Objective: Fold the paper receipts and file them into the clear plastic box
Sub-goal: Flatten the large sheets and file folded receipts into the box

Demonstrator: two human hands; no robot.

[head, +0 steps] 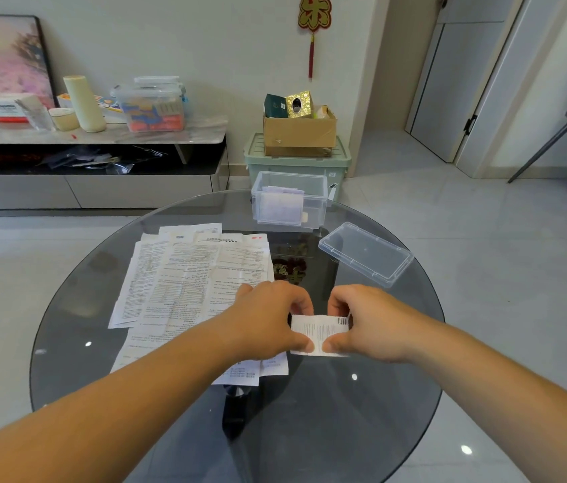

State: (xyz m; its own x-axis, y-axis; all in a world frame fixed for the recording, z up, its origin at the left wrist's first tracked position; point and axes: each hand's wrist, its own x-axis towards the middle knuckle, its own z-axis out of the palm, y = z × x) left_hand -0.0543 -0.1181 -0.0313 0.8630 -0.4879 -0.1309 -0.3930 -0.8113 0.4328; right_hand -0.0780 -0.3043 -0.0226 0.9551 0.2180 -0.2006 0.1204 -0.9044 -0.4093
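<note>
While on tile flr (484, 245), glass tbl (309, 423) w/ receipts (188, 284).

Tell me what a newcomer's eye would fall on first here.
The left hand and right hand pinch a small white printed receipt near the middle of the round dark glass table. Left of them lies a spread of large white printed sheets. At the far edge stands the clear plastic box holding papers, its clear lid beside it.

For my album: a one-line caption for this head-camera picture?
Left hand and right hand pinch a receipt over the glass table; the open clear box waits beyond, lid beside it.
</note>
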